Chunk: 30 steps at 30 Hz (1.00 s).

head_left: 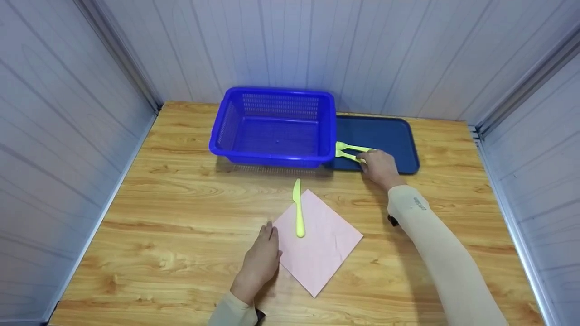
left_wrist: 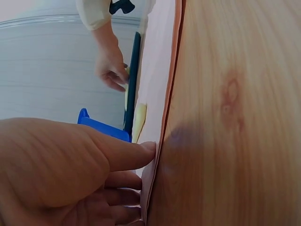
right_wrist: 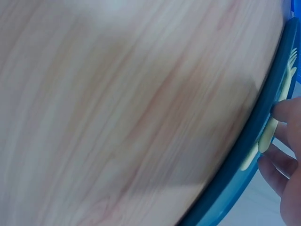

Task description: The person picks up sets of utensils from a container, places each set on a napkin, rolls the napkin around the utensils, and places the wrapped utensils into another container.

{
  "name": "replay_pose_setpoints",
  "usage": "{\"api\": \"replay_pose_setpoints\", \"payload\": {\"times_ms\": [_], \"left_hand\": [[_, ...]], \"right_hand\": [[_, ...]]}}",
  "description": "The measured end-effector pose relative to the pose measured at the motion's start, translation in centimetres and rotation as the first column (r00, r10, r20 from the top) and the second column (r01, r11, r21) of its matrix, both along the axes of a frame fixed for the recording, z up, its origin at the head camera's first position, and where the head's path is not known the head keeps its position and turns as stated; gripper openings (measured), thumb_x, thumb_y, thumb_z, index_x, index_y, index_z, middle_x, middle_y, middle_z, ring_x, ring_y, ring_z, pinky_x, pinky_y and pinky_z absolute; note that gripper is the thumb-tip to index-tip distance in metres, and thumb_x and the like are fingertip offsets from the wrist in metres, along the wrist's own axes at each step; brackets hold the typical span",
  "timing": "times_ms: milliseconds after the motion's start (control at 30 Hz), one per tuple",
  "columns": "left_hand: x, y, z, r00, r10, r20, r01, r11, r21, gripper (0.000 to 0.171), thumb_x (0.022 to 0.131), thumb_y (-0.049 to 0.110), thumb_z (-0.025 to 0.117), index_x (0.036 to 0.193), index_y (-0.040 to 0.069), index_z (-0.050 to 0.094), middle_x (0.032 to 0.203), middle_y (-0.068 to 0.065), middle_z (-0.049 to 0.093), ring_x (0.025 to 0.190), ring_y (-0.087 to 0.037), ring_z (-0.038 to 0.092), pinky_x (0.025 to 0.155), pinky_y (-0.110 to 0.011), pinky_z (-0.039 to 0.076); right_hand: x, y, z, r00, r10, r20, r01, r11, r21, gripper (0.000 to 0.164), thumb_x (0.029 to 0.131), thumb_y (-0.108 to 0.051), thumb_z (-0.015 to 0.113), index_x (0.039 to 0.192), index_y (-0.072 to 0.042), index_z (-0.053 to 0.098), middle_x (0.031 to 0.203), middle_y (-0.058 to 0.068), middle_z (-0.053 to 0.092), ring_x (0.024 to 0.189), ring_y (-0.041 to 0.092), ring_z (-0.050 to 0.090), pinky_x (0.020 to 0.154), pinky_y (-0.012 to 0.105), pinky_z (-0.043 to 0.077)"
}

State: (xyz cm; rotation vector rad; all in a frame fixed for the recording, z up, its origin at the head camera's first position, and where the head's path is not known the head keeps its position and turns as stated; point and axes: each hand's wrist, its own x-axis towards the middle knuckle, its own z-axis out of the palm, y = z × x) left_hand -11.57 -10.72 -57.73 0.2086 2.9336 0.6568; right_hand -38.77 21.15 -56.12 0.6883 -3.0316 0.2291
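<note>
My right hand reaches over the dark blue tray, fingers curled at the handle of a pale yellow piece of cutlery. Two such pieces lie side by side on the tray, and fork tines show on one; I cannot tell which piece the fingers pinch. A pink napkin lies on the table, turned like a diamond. On it lies a yellow knife, blade pointing away past the napkin's edge. My left hand rests at the napkin's left corner, fingers extended, thumb tip on its edge.
A blue plastic basket with slotted walls stands at the back, left of the tray and close against it. Pale panelled walls enclose the wooden table at the back and both sides.
</note>
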Motion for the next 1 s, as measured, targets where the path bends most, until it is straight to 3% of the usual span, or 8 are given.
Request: {"api": "replay_pose_setpoints", "payload": {"times_ms": [333,667,1000], "left_hand": [[0.1,-0.1,-0.3,1.0,0.007,0.009,-0.008,1.0,0.012,0.056,0.093,0.01,0.064,0.138,-0.014,0.042,0.149,-0.029,0.031,0.138,-0.041,0.03,0.106,-0.048,0.036],[-0.1,-0.1,-0.5,1.0,0.001,0.012,-0.001,1.0,0.015,0.057,0.093,0.01,0.064,0.14,-0.013,0.04,0.151,-0.028,0.029,0.139,-0.041,0.027,0.106,-0.049,0.036],[0.1,-0.2,-0.4,1.0,-0.014,-0.003,0.014,1.0,0.021,0.057,0.094,0.01,0.064,0.139,-0.014,0.04,0.15,-0.029,0.029,0.139,-0.042,0.028,0.105,-0.049,0.037]], "right_hand": [[2.0,0.4,1.1,0.997,-0.02,0.068,0.019,1.0,0.005,0.025,0.087,-0.017,0.073,0.112,-0.011,0.075,0.106,0.009,0.071,0.098,0.03,0.065,0.081,0.05,0.053],[4.5,0.0,1.6,0.983,-0.059,0.174,0.07,0.996,-0.059,0.03,0.089,-0.014,0.069,0.117,-0.001,0.07,0.108,0.016,0.07,0.095,0.034,0.065,0.081,0.051,0.053],[6.6,-0.8,0.9,0.98,-0.136,0.145,0.161,0.971,-0.174,0.031,0.08,-0.006,0.068,0.109,0.006,0.071,0.099,0.02,0.07,0.081,0.029,0.065,0.067,0.044,0.054]]}}
